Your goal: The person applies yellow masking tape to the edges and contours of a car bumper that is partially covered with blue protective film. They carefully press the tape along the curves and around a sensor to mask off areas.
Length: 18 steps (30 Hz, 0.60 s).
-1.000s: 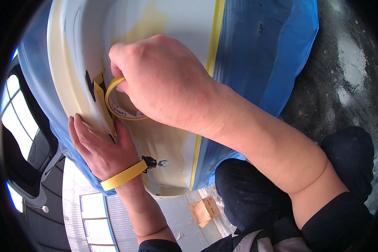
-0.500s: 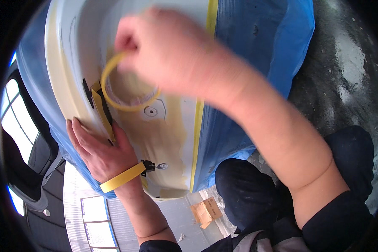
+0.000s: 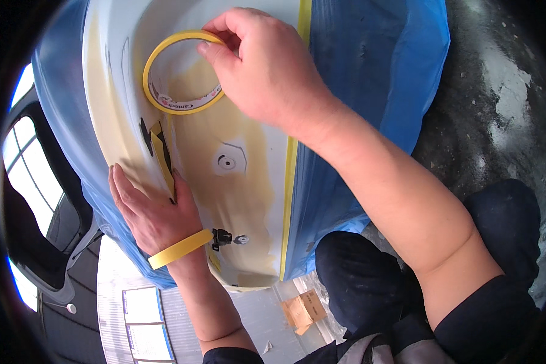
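Observation:
My right hand [image 3: 267, 67] pinches the upper rim of a roll of yellow masking tape [image 3: 185, 104] between thumb and fingers. It holds the roll over a car body panel [image 3: 215, 194] with grey and beige patches. Lower left, my left hand [image 3: 155, 212] rests on the panel's raised ridge, fingers extended and thumb apart. Its thumb lies at the lower end of a dark slot, where a yellow tape strip [image 3: 160, 151] runs along the opening. Around my left wrist sits a second tape roll [image 3: 181, 249].
Blue masking film [image 3: 370, 121] covers both sides of the panel, edged on the right by a yellow tape line [image 3: 288, 200]. A black fitting [image 3: 222, 238] protrudes near my left wrist. A cardboard box [image 3: 305, 309] lies below, left of my bent knees [image 3: 358, 267].
My right hand has carried the tape roll up and slightly left, away from the slot, and is no longer blurred. The left hand keeps its place on the ridge; the whole view has shifted slightly.

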Motion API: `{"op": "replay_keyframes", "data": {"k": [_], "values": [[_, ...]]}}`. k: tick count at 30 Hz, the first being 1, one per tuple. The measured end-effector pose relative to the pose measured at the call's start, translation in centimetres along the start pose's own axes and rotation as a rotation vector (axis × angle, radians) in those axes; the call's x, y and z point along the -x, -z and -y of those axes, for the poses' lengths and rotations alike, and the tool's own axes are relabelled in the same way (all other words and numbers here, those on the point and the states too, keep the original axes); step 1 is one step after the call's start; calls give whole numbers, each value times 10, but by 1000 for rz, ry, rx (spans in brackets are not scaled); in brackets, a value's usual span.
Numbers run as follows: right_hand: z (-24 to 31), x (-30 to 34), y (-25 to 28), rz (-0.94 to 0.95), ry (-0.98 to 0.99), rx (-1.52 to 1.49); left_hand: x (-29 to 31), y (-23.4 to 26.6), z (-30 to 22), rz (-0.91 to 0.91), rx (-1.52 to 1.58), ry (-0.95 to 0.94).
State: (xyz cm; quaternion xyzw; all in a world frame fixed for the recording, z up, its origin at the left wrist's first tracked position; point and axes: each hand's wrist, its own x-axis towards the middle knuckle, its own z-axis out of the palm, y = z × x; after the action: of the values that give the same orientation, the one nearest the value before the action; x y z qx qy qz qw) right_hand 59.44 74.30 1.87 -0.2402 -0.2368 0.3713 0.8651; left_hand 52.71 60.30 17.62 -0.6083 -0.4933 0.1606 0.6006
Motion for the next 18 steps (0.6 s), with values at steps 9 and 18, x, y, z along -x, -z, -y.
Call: {"op": "replay_keyframes", "data": {"k": [9,18], "values": [[18,36,-11,-95,-225,-187,-1,-2,-3,-9,24,24],[23,-22,19,120,-396,33,-5,-1,-2,-14,50,6]]}}
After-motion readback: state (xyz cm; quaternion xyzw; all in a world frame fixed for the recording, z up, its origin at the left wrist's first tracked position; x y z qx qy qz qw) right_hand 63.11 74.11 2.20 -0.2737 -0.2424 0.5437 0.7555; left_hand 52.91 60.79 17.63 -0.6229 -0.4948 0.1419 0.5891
